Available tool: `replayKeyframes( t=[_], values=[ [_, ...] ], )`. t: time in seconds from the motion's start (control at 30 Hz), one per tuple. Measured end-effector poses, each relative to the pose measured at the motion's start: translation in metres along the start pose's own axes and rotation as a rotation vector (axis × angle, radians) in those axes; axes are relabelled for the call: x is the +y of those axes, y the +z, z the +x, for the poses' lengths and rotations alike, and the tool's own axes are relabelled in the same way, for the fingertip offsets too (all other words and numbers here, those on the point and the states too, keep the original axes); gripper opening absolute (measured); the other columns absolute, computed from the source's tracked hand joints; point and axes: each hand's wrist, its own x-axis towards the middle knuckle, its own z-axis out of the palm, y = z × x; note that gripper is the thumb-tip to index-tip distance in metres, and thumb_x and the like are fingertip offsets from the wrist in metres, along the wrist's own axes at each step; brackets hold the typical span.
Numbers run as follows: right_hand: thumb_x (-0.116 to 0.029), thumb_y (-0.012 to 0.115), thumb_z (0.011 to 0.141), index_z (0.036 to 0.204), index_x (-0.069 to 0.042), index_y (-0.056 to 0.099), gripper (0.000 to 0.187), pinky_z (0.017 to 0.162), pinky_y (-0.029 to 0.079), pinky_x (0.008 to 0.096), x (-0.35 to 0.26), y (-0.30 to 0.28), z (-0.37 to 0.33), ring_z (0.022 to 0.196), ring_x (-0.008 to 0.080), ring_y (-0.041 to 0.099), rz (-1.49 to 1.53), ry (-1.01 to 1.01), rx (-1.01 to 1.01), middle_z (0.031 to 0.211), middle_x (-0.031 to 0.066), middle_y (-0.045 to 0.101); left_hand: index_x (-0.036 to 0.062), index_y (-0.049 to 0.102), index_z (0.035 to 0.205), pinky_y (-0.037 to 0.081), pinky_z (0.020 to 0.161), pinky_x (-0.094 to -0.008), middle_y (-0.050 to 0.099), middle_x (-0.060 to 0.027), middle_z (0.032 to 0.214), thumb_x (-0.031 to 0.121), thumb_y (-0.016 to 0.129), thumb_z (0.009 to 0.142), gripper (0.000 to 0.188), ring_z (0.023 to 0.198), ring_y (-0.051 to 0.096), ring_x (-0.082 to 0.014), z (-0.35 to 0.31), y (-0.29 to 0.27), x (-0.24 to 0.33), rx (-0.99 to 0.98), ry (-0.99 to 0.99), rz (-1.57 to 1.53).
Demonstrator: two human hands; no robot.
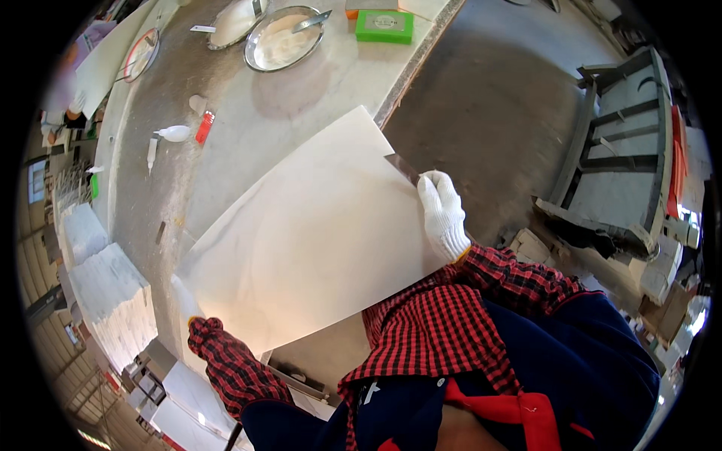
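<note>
A large white tile [308, 233] with faint grey veining lies across the near part of the worktable, its near edge by my body. My left hand [186, 299], in a white glove, grips the tile's left edge; its fingers are partly hidden. My right hand [442, 214], also gloved in white, is closed around a flat metal scraper [403, 168]. The scraper's blade reaches over the tile's right edge.
Two metal bowls of pale powder or paste stand at the far side, one [284, 39] with a spatula. Near them sits a green box [384, 27]. A white bottle [174, 134] and red packet [204, 128] lie left. Stacked slabs [113, 304] stand left; a metal frame [620, 150] stands right.
</note>
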Motion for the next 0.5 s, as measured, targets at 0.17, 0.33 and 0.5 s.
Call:
replayKeyframes(
  t=[0.17,0.33,0.5],
  values=[
    [-0.029,0.056,0.104,0.118,-0.001,0.062,0.032,0.086,0.052,0.0379,0.030,0.009,0.009,0.093,0.0263,0.067,-0.024,-0.183,0.085,0.101,0.0169,0.071,0.0036,0.048,0.150,0.041,0.113,-0.0376,0.054,-0.0109,0.150,0.057,0.047,0.105,0.070,0.133,0.054,-0.0260,0.008,-0.040,-0.002,-0.064,-0.090,-0.037],
    [-0.032,0.056,0.103,0.116,-0.002,0.064,0.034,0.085,0.052,0.0360,0.031,0.014,0.019,0.091,0.0246,0.066,-0.002,-0.141,0.044,0.099,0.0155,0.071,0.0024,0.051,0.147,0.046,0.107,-0.0366,0.058,-0.0107,0.144,0.055,0.048,0.105,0.067,0.127,0.058,-0.0238,-0.018,-0.065,0.003,-0.344,-0.332,-0.652],
    [-0.032,0.058,0.102,0.113,-0.001,0.066,0.034,0.085,0.051,0.0352,-0.014,0.001,0.032,0.092,0.0220,0.066,0.019,-0.163,-0.046,0.096,0.0139,0.070,-0.0016,0.052,0.144,0.048,0.105,-0.0357,0.061,-0.0103,0.139,0.049,0.047,0.108,0.062,0.123,0.059,-0.0247,-0.099,-0.084,0.005,-0.132,-0.101,-0.502]
  ],
)
